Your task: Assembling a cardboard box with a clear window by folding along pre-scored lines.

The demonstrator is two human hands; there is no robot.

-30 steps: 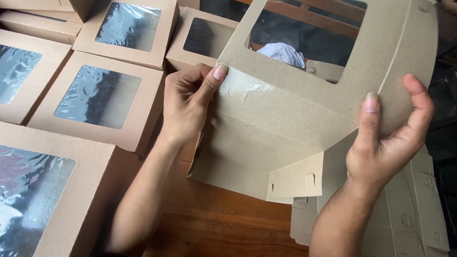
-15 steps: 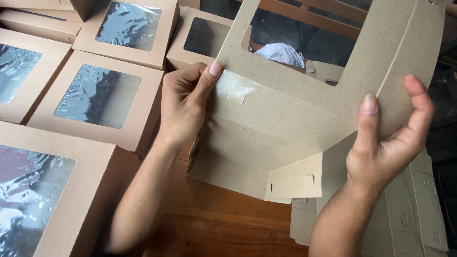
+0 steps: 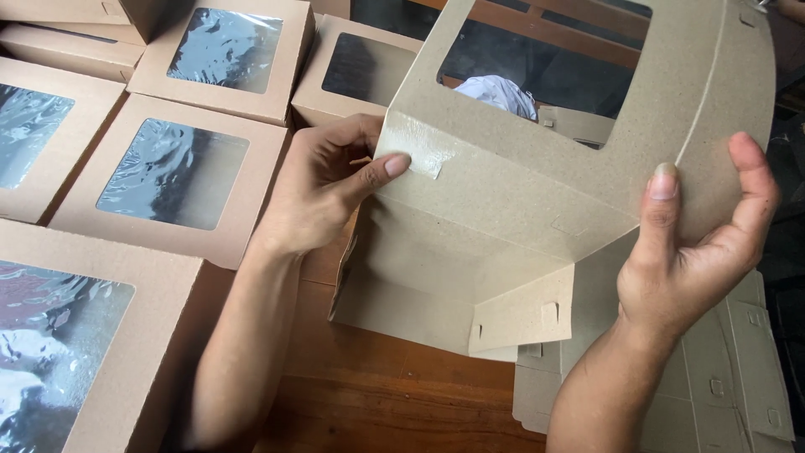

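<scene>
- Above the wooden table (image 3: pixel 369 394), both hands held a half-folded window box (image 3: pixel 537 210).
- Left hand (image 3: pixel 323 189) had slid from the tape patch (image 3: pixel 411 155) to the box's left edge, fingers pinched on it.
- Right hand (image 3: pixel 692 252) stayed clamped on the right flap (thumb behind).
- Finished boxes (image 3: pixel 176 180) lay left.

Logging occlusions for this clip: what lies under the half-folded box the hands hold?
Under the half-folded box show bare wooden table and, lower right, a stack of flat box blanks. The right hand and the box cover most of that stack.
</scene>
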